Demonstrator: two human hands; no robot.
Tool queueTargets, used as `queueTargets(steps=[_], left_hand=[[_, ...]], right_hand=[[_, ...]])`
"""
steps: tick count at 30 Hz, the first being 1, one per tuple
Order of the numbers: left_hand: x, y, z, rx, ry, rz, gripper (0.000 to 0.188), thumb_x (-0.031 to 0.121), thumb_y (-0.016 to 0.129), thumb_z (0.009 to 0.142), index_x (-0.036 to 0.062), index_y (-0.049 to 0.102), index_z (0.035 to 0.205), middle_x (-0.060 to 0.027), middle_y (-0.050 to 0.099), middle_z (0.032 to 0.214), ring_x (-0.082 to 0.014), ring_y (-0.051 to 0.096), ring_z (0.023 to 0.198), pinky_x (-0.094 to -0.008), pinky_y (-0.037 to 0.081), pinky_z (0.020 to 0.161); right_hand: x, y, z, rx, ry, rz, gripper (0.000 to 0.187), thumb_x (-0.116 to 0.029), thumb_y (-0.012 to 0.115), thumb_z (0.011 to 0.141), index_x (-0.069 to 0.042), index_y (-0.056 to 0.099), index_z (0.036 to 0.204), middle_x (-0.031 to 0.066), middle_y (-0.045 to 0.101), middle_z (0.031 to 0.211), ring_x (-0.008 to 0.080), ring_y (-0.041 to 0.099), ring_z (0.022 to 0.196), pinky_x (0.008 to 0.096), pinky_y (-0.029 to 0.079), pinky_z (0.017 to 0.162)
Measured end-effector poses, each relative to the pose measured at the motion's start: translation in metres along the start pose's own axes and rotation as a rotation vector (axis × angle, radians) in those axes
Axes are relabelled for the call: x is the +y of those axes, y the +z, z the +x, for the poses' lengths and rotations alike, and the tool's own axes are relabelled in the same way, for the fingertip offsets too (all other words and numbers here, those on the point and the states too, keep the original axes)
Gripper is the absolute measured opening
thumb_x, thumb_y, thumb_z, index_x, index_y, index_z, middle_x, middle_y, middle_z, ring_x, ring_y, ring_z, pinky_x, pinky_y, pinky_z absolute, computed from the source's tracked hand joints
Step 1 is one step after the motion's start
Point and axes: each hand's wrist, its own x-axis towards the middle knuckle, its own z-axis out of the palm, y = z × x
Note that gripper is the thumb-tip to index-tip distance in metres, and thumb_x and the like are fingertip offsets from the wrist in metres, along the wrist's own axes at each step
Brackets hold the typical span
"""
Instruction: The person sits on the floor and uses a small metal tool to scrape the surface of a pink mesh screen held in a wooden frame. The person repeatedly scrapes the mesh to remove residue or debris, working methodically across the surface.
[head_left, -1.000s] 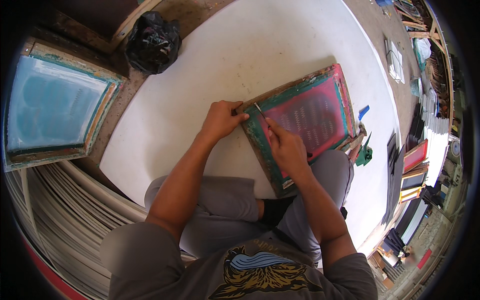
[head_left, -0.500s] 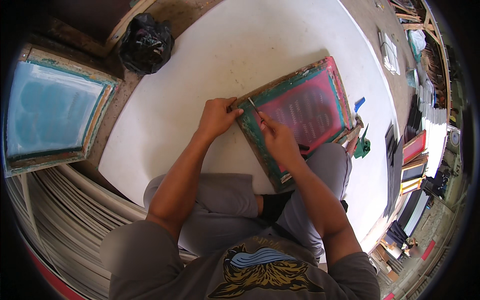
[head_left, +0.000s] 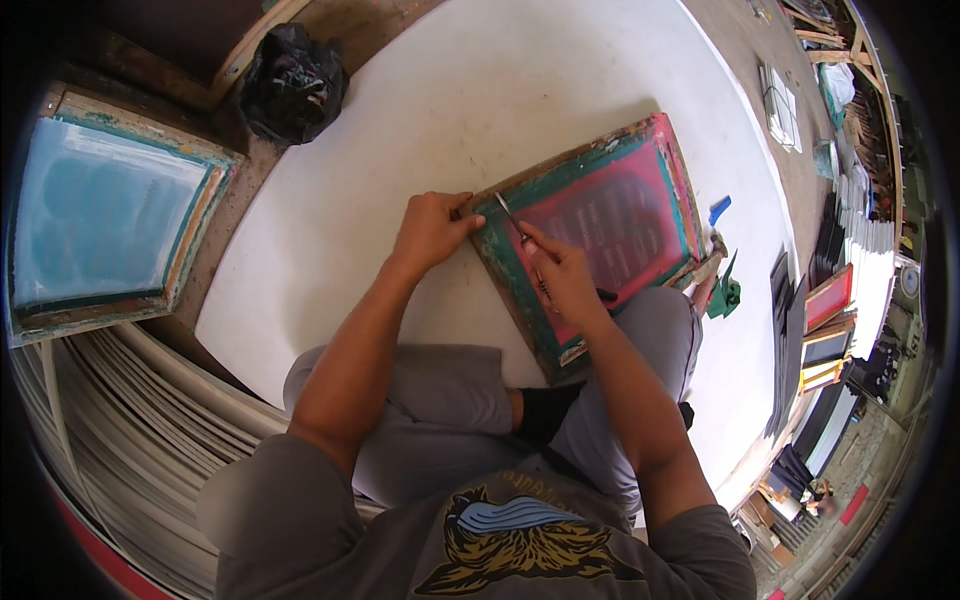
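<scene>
A wooden screen-printing frame (head_left: 612, 139) lies tilted on the white board before me, its corner nearest my right knee. Its mesh (head_left: 600, 225) is pink with a darker patch and pale rows of marks, bordered in teal. My left hand (head_left: 436, 230) is closed on the frame's left corner, thumb on top. In my right hand (head_left: 563, 275) is a screwdriver-like tool (head_left: 507, 207) with a thin metal shaft. Its tip rests at or just above the teal border near my left thumb; contact is unclear. Part of its handle is hidden by my fingers.
Another frame with blue mesh (head_left: 110, 215) stands at the left, beside a black plastic bag (head_left: 292, 85). Right of my frame lie a small blue piece (head_left: 719, 210) and a green scrap (head_left: 725, 297). The white board (head_left: 400, 130) fills the middle; stacked frames (head_left: 828, 335) stand far right.
My right hand has shifted slightly and turned, and more of the tool's handle shows below it. My left hand keeps its hold at the frame's corner.
</scene>
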Motion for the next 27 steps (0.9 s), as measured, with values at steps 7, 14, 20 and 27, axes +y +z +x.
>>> queueTargets(steps=[7, 14, 20, 27], left_hand=[[-0.001, -0.005, 0.002, -0.019, -0.025, -0.057, 0.055, 0.031, 0.088, 0.085, 0.0005, 0.075, 0.129, -0.0257, 0.078, 0.097, -0.0302, 0.078, 0.087, -0.0383, 0.058, 0.083], [-0.003, -0.004, 0.003, -0.011, -0.01, -0.053, 0.055, 0.03, 0.089, 0.083, -0.0007, 0.076, 0.127, -0.0249, 0.078, 0.096, -0.0278, 0.076, 0.084, -0.038, 0.057, 0.081], [-0.002, -0.001, 0.001, 0.006, -0.033, -0.068, 0.054, 0.029, 0.089, 0.083, -0.0008, 0.076, 0.126, -0.0245, 0.077, 0.092, -0.0258, 0.076, 0.081, -0.0369, 0.057, 0.079], [-0.002, -0.003, 0.0, 0.009, 0.009, -0.051, 0.047, 0.025, 0.087, 0.085, 0.0024, 0.077, 0.124, -0.0242, 0.073, 0.086, -0.0301, 0.072, 0.075, -0.0391, 0.055, 0.076]], right_hand=[[-0.004, -0.001, -0.001, 0.082, -0.266, -0.277, 0.037, -0.018, 0.063, 0.107, -0.008, 0.068, 0.142, 0.0254, 0.075, 0.119, 0.0366, 0.077, 0.098, 0.039, 0.058, 0.087], [0.004, 0.006, -0.002, 0.12, -0.338, -0.192, 0.036, -0.017, 0.063, 0.106, -0.007, 0.069, 0.141, 0.0281, 0.074, 0.116, 0.0384, 0.077, 0.105, 0.0402, 0.058, 0.088], [0.004, 0.016, -0.005, 0.157, -0.37, -0.206, 0.036, -0.017, 0.062, 0.106, -0.007, 0.069, 0.141, 0.0282, 0.074, 0.118, 0.0402, 0.076, 0.107, 0.0394, 0.058, 0.09], [0.008, 0.024, -0.004, 0.164, -0.348, -0.437, 0.04, -0.019, 0.063, 0.107, -0.006, 0.067, 0.144, 0.024, 0.077, 0.111, 0.034, 0.079, 0.099, 0.0408, 0.058, 0.082]])
